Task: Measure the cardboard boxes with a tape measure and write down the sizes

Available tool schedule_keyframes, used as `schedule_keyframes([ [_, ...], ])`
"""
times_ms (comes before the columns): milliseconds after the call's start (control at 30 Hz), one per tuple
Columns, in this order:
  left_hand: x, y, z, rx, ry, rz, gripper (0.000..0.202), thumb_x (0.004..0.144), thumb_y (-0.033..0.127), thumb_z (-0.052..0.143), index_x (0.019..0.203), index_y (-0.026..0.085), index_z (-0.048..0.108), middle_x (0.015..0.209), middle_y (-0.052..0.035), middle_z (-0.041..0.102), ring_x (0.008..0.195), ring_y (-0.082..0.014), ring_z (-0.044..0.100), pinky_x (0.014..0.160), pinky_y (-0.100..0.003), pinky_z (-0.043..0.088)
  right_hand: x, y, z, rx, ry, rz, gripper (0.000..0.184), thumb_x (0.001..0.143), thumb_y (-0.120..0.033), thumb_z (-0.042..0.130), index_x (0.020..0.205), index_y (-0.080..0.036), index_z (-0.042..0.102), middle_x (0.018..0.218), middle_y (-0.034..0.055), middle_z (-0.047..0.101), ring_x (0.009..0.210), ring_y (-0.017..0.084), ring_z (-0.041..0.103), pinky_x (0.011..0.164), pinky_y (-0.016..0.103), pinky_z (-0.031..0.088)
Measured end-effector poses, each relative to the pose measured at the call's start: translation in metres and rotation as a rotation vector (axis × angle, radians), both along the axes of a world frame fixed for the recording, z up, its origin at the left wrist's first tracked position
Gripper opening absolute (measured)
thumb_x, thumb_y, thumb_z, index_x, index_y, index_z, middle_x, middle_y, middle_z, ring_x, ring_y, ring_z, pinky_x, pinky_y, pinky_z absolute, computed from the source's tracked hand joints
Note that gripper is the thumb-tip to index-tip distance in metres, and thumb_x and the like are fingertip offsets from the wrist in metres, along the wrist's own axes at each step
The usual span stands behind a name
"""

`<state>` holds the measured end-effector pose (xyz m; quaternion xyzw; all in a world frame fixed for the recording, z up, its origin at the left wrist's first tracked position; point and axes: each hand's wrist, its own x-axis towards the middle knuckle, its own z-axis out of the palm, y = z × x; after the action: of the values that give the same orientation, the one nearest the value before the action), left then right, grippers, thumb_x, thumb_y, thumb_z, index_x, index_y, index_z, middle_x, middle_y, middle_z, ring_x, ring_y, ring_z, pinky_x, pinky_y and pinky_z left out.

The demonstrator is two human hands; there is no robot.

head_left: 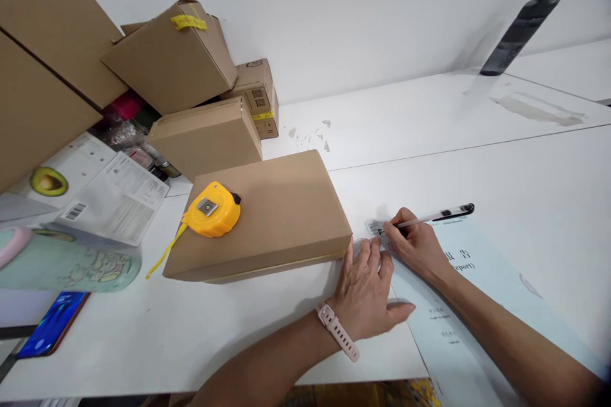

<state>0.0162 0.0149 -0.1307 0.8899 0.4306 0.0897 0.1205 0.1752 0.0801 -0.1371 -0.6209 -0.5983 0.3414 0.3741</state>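
Note:
My right hand (422, 248) is closed round a pen (432, 215) with a clear barrel and black ends. The pen's tip meets the top left corner of a pale blue printed report sheet (482, 292), where some dark marks show. My left hand (365, 289), with a pink band on its wrist, lies flat with fingers stretched out, across the sheet's left edge and the table. Its fingertips are beside the right corner of a closed brown cardboard box (277, 203). A yellow tape measure (212, 210) rests on this box, a short length of its yellow tape hanging over the left side.
Several cardboard boxes (172, 57) are stacked at the back left. A white printed carton (114, 191), a pale green bottle (90, 264) and a phone (52, 324) lie at the left. A dark bottle (520, 32) stands by the wall on the white table (477, 159).

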Motion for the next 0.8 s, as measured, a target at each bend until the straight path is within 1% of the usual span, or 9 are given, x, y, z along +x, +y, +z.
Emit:
schedule_keyframes([
  [167, 0.0001, -0.0001, 0.0001, 0.001, 0.000, 0.002, 0.078, 0.092, 0.064, 0.050, 0.142, 0.004, 0.044, 0.155, -0.0261, 0.039, 0.147, -0.0384, 0.033, 0.122, -0.061, 0.019, 0.0000, 0.0001, 0.0004, 0.000, -0.062, -0.003, 0.019, 0.083, -0.035, 0.056, 0.071, -0.026, 0.044, 0.045, -0.0076, 0.049, 0.045, 0.013, 0.047, 0.048, 0.026, 0.037],
  [400, 0.0003, -0.0005, 0.0003, -0.002, -0.002, 0.005, 0.078, 0.092, 0.064, 0.050, 0.142, 0.004, 0.044, 0.156, -0.0261, 0.039, 0.147, -0.0384, 0.033, 0.121, -0.061, 0.021, 0.0001, -0.0005, 0.0009, -0.015, -0.048, -0.009, 0.020, 0.083, -0.035, 0.057, 0.070, -0.026, 0.044, 0.045, -0.0078, 0.049, 0.046, 0.013, 0.048, 0.048, 0.026, 0.038],
  [500, 0.0000, -0.0006, 0.0003, 0.003, -0.004, 0.004, 0.078, 0.092, 0.064, 0.050, 0.142, 0.004, 0.044, 0.156, -0.0256, 0.038, 0.146, -0.0381, 0.034, 0.122, -0.060, 0.020, 0.0002, -0.0013, 0.0030, -0.029, -0.032, -0.026, 0.018, 0.082, -0.033, 0.057, 0.071, -0.026, 0.044, 0.045, -0.0078, 0.050, 0.046, 0.013, 0.049, 0.048, 0.025, 0.039],
  [600, -0.0001, -0.0002, -0.0001, 0.007, -0.008, 0.005, 0.077, 0.092, 0.064, 0.050, 0.141, 0.005, 0.045, 0.156, -0.0253, 0.038, 0.147, -0.0379, 0.033, 0.122, -0.060, 0.020, -0.0002, -0.0013, 0.0052, -0.031, -0.018, -0.038, 0.019, 0.082, -0.034, 0.057, 0.071, -0.026, 0.044, 0.044, -0.0076, 0.051, 0.045, 0.014, 0.051, 0.048, 0.026, 0.039],
  [800, 0.0003, -0.0004, -0.0005, 0.005, -0.003, 0.004, 0.078, 0.092, 0.064, 0.049, 0.141, 0.004, 0.045, 0.156, -0.0257, 0.038, 0.147, -0.0382, 0.032, 0.122, -0.060, 0.020, -0.0003, 0.0000, 0.0042, -0.013, -0.050, -0.028, 0.018, 0.081, -0.033, 0.057, 0.070, -0.026, 0.044, 0.044, -0.0070, 0.052, 0.044, 0.015, 0.052, 0.048, 0.027, 0.040],
])
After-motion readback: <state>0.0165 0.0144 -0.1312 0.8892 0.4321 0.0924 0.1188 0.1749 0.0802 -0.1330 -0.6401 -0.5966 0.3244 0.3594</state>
